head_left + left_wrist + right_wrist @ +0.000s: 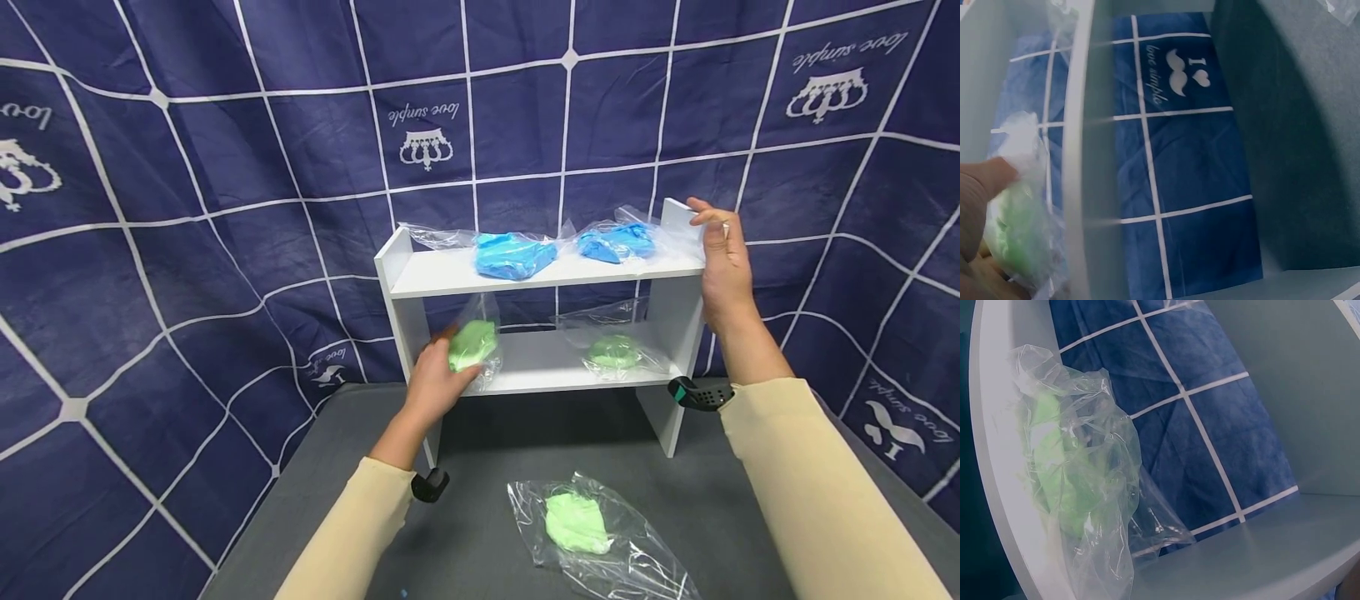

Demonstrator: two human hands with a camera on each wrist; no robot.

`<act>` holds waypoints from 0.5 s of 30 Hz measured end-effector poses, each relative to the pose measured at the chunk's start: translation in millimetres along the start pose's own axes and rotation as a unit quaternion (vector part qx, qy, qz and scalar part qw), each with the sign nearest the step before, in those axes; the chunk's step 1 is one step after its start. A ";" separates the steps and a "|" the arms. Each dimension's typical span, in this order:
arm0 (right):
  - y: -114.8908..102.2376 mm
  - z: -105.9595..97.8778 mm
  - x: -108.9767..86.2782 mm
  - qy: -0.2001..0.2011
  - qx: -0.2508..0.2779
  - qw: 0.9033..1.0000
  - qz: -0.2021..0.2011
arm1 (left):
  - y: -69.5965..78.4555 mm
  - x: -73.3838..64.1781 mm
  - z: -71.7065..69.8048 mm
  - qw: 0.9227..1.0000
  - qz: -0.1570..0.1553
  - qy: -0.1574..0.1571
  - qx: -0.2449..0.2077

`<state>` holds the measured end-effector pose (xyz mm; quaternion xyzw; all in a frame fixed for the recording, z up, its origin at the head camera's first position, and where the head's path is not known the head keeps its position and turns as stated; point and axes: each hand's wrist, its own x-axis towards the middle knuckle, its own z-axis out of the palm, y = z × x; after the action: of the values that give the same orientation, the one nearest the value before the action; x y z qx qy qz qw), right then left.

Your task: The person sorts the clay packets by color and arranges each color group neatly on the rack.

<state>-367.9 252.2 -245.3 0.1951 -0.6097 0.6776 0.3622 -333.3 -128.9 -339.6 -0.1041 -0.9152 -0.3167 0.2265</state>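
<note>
My left hand (437, 377) grips a clear plastic bag with a soft light-green lump (474, 344) inside, at the left end of the white shelf's (525, 382) lower board. In the left wrist view, the thumb lies against the bagged green lump (1013, 225), beside the board edge. My right hand (726, 271) holds the shelf's right side panel near its top, fingers bent over the edge. Another bagged green lump (613, 352) lies at the right of the lower board; the right wrist view shows this bagged lump (1072, 462) close up.
Two bagged blue lumps (513, 255) (617, 242) lie on the top board. On the grey tabletop (480, 533), in front of the shelf, is one more bagged green lump (576, 522). A dark blue checked cloth (510, 108) hangs behind and at both sides.
</note>
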 end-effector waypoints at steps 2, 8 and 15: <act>0.2 0.3 -0.8 0.001 0.010 1.000 0.000 | -1.7 1.8 3.5 1.000 -0.001 -0.005 0.025; -0.1 -0.2 -1.7 0.002 0.016 1.000 -0.001 | -3.2 2.6 8.9 0.998 -0.012 -0.012 0.053; 1.4 -1.9 -0.4 -0.003 -0.001 1.000 0.008 | -5.6 -2.0 10.4 0.999 -0.015 -0.016 0.038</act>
<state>-368.3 254.0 -246.9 0.1924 -0.6129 0.6791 0.3552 -337.0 -126.8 -350.7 -0.0863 -0.9315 -0.2835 0.2107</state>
